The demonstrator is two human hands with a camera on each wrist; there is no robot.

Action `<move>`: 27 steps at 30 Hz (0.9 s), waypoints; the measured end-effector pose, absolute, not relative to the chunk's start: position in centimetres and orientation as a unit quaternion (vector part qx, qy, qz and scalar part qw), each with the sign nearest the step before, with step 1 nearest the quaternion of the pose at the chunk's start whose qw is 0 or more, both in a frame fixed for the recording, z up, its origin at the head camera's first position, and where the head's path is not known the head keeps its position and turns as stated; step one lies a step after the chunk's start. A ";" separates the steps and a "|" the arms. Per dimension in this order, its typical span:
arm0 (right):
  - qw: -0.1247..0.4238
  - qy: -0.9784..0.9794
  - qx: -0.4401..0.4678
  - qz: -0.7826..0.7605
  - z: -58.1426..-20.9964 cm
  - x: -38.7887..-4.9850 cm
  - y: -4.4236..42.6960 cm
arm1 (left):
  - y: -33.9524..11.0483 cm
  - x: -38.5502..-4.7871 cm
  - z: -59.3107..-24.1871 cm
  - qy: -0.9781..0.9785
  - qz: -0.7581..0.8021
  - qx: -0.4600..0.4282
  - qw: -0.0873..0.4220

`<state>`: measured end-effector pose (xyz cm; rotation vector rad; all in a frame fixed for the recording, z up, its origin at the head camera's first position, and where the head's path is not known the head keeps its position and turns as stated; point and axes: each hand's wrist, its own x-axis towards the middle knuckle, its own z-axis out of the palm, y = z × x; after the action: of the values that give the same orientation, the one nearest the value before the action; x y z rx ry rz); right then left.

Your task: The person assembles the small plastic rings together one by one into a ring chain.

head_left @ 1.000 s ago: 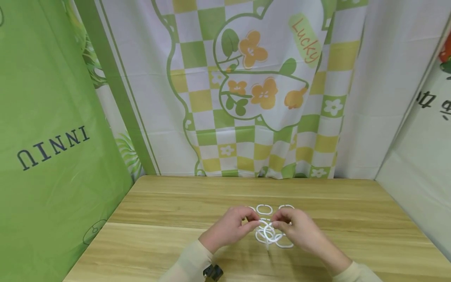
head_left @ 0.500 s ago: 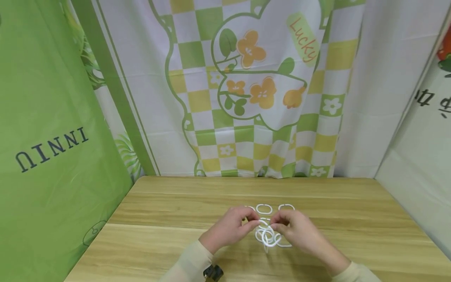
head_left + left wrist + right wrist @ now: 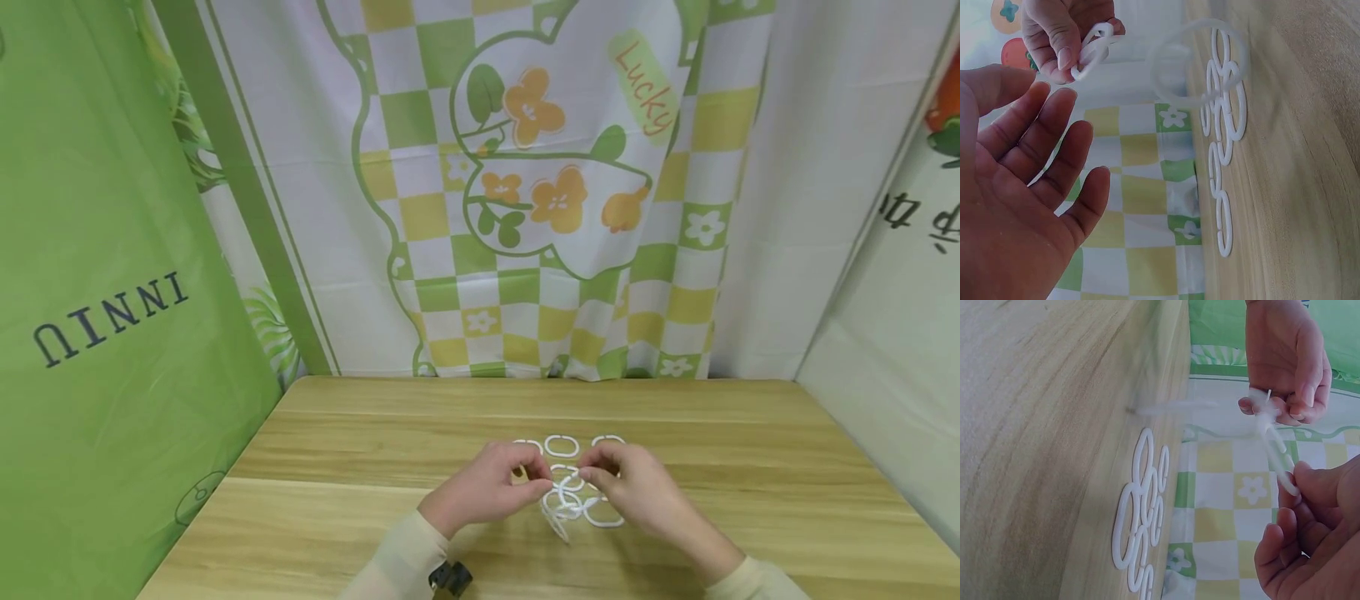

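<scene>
White oval split rings lie on the wooden table, such as one ring [image 3: 562,446] behind the hands. My right hand [image 3: 637,492] pinches a white ring [image 3: 1277,456] between thumb and forefinger, and at least one more ring, blurred [image 3: 1155,75], hangs linked from it above the table. My left hand [image 3: 491,487] is just left of the hanging rings. In the left wrist view the left hand's [image 3: 1029,181] fingers are loosely bent and spread with nothing between them. The rings on the table [image 3: 1124,525] lie beyond and below the hands.
A black object [image 3: 452,577] is by the left sleeve near the table's front. The wooden table [image 3: 337,425] ends at a patterned curtain [image 3: 480,292], with a green cloth [image 3: 112,250] on the left and a white one [image 3: 885,333] on the right.
The left fingers have let go of the ring they pinched and moved slightly down. The linked rings now hang from the right hand and have swung to the left.
</scene>
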<state>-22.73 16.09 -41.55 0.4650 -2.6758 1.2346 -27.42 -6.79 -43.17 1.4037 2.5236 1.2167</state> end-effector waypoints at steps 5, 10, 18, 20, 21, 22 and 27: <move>0.093 -0.894 0.134 0.417 -41.6 -22.6 15.9 | -6.9 -27.4 -43.2 0.815 0.392 0.427 0.015; 0.090 -0.883 0.120 0.444 -41.6 -22.5 15.7 | -6.8 -27.5 -43.3 0.825 0.392 0.408 0.004; 0.097 -0.864 0.121 0.480 -41.7 -22.4 15.3 | -6.5 -27.4 -43.2 0.827 0.392 0.403 -0.009; 0.099 -0.858 0.123 0.489 -41.8 -22.4 15.2 | -6.5 -27.3 -43.1 0.827 0.394 0.400 -0.009; 0.100 -0.856 0.123 0.493 -41.8 -22.4 15.2 | -6.5 -27.3 -43.1 0.828 0.395 0.398 -0.008; 0.100 -0.853 0.123 0.497 -41.8 -22.4 15.2 | -6.5 -27.3 -43.1 0.828 0.396 0.397 -0.007; 0.098 -0.847 0.118 0.509 -41.8 -22.3 15.1 | -6.5 -27.4 -43.1 0.829 0.405 0.384 -0.008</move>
<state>-22.34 15.14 -41.85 0.3482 -2.5075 1.5062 -27.37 -6.55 -43.06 1.2136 2.6188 1.2802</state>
